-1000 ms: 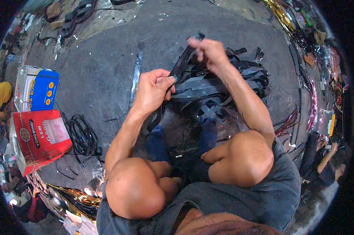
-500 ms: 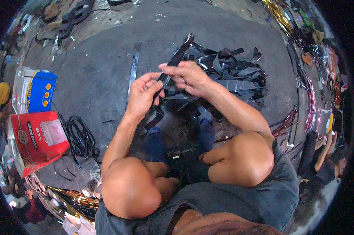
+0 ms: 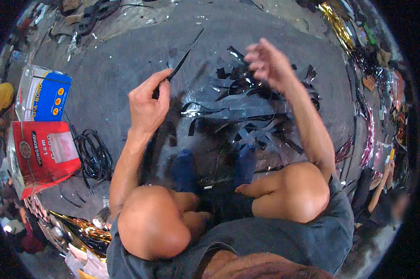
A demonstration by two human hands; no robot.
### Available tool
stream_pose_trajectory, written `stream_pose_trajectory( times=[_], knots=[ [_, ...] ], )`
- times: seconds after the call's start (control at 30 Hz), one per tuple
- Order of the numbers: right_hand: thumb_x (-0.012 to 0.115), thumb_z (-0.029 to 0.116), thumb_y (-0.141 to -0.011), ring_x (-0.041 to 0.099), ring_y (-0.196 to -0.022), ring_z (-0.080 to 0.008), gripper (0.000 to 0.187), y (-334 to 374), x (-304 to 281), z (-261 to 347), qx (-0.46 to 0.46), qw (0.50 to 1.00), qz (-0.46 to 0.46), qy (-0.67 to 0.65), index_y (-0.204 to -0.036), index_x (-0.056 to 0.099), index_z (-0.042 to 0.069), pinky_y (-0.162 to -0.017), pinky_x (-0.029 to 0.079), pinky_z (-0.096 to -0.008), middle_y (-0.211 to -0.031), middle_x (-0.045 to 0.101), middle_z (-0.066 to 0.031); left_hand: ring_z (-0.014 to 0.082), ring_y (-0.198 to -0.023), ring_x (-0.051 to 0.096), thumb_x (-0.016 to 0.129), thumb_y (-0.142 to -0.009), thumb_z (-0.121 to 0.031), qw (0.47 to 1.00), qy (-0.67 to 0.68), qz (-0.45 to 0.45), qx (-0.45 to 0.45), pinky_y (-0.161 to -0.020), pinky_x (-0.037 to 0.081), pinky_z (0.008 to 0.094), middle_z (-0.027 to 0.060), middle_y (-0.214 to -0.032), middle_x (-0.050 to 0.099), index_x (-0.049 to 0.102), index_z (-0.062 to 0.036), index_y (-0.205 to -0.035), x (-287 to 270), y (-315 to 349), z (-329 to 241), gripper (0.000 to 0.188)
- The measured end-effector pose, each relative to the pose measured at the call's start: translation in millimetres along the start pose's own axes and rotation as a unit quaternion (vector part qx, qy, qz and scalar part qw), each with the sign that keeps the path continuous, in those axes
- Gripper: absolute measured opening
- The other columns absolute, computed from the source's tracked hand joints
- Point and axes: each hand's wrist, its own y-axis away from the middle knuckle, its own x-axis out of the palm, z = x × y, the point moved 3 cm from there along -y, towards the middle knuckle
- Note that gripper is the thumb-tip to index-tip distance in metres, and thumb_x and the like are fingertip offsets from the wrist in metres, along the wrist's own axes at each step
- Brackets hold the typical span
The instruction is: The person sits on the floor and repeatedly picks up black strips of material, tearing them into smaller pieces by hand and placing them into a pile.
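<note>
A thin black strip [image 3: 187,53] is pinched between the thumb and fingers of my left hand [image 3: 148,100] and sticks up and away to the right. My right hand [image 3: 271,66], a little blurred, is raised over the far side of a loose pile of shiny black strips [image 3: 233,109]. Its fingers are apart and nothing shows in them. The pile's strips lie curled and crossed on the dark ground in front of my feet, partly hidden under my right hand and forearm.
At the left stand a red box [image 3: 45,153] and a blue-and-white box [image 3: 52,97], with a coil of black cord [image 3: 94,156] beside them. Gold tinsel [image 3: 334,25] and pink tinsel [image 3: 368,125] lie along the right. Another person's arm [image 3: 379,188] shows at the far right.
My hands have come apart. The left has moved left with a strip, now seen nearly edge-on; the right has let go and swung up and right over the pile.
</note>
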Motion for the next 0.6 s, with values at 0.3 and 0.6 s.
stream_pose_trajectory(
  times=[0.3, 0.6],
  knots=[
    [0.057, 0.042, -0.093, 0.060, -0.062, -0.0090, 0.044, 18.2, 59.0, 13.1, 0.023, 0.986, 0.154, -0.065, -0.098, 0.061, -0.001, -0.050, 0.051, -0.0188, -0.081, 0.066, -0.0081, 0.0163, -0.048, 0.051, 0.068, -0.073, -0.002, 0.941, -0.246, 0.021, 0.231, -0.046, 0.042, 0.0308, 0.0028, -0.064, 0.049, 0.069, -0.0134, -0.112, -1.5, -7.2, -19.4, 0.041],
    [0.062, 0.014, -0.091, 0.066, -0.065, -0.0128, 0.016, 32.2, 60.2, 6.2, -0.043, 0.987, 0.122, 0.095, -0.094, 0.064, -0.001, -0.057, 0.054, -0.0232, -0.082, 0.069, -0.0102, 0.0221, -0.056, 0.050, 0.079, -0.069, -0.029, 0.980, -0.134, -0.072, 0.131, -0.052, 0.042, 0.0346, 0.0042, -0.066, 0.051, 0.062, -0.0082, -0.082, 2.7, -27.3, -40.8, 0.030]
  ],
)
